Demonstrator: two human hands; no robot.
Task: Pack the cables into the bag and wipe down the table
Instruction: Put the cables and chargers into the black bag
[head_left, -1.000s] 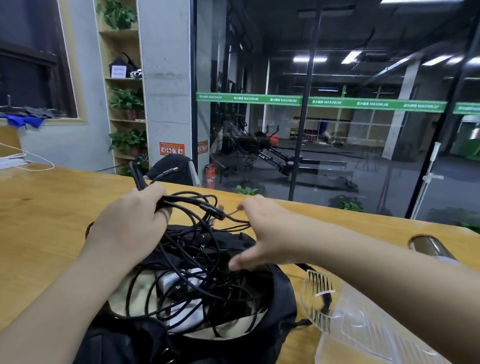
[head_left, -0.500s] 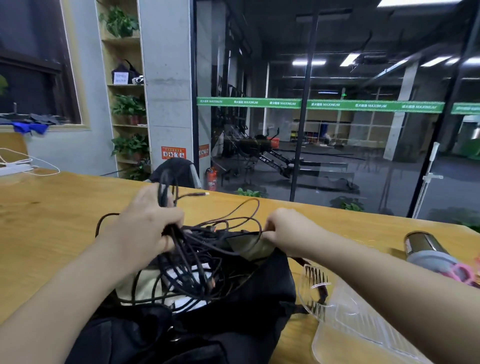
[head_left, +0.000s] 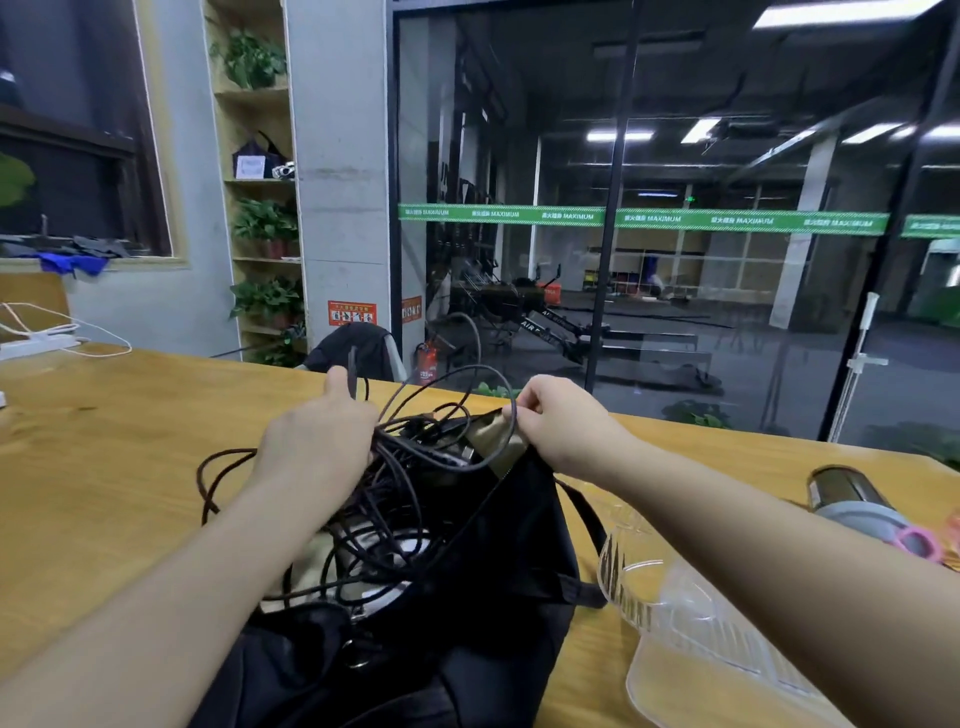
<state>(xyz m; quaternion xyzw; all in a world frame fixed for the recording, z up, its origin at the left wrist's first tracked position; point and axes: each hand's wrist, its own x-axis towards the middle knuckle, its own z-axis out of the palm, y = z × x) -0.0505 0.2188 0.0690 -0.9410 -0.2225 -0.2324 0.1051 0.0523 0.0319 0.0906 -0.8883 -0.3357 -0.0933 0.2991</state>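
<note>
Black bag (head_left: 467, 597) sits nearest the camera on the wooden table (head_left: 104, 467), mouth open and facing up, tan lining visible inside. Cables (head_left: 395, 499), a dark tangled bunch, lie partly in the bag mouth, over something white inside it; a few loops spill over the bag's left edge onto the table, others arc up above the bag's far rim. Left hand (head_left: 317, 441) is over the bag's far-left side, fingers curled round a bundle of the cables, thumb up, one cable end poking above the thumb. Right hand (head_left: 561, 421) is at the bag's far rim, fingers pinching the rim fabric and holding it up; one cable loop passes right by those fingertips, can't tell if it's in the pinch too. Just right of the bag: clear plastic tray (head_left: 691, 634) flat on the table, touching or nearly touching the bag strap. Further right of the bag, behind the right forearm: grey bottle (head_left: 852, 499) lying on its side, with something pink at its near end. Far left of the bag, at the table's far edge: white power strip (head_left: 36, 345) with a white cord looping off it. Beyond the bag, past the table's far edge: dark chair back (head_left: 358, 351), then a shelf (head_left: 262, 182) with potted plants, and a glass wall (head_left: 675, 218) with a green stripe.
</note>
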